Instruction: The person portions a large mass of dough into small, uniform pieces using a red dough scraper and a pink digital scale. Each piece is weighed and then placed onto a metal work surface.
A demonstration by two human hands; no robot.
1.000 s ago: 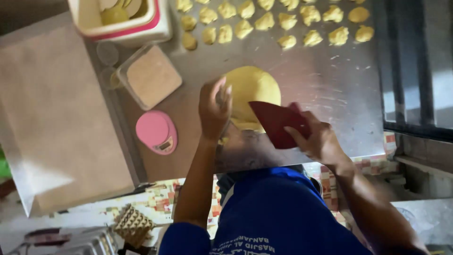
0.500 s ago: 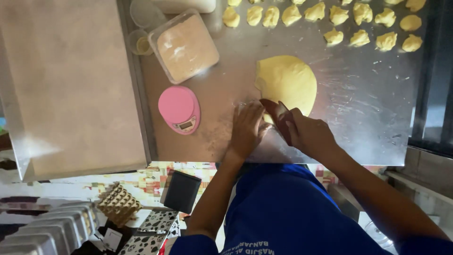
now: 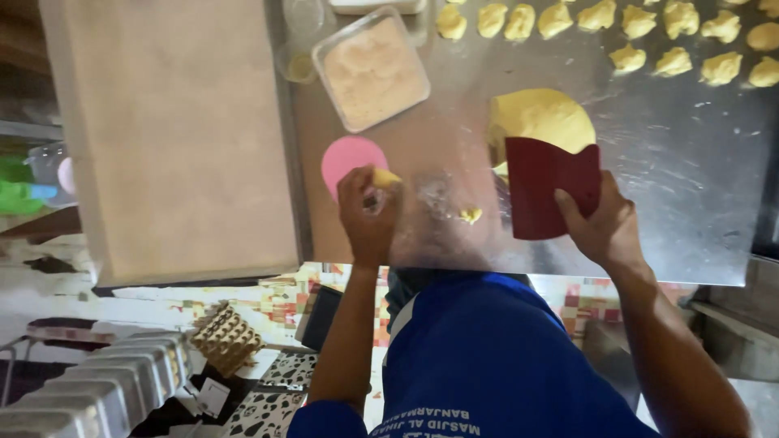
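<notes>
bakery kitchen | steel table [image 3: 682, 211] | dough portions [image 3: 673, 61] | scale [image 3: 347, 158]

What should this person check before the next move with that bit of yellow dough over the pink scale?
1. Piece held firmly: ok. The left hand pinches a small dough piece at its fingertips.
2. Piece over the pink scale: ok, at its lower right edge; whether it touches, cannot tell.
3. Scale platform bare: ok on the part that shows; the hand hides the rest.
4. Scale display readable: not ok, the hand covers it.
5. Red scraper under control: ok. The right hand holds it against the big dough mound.
6. Table tidy: not ok. A dough scrap lies loose on the steel table.
</notes>
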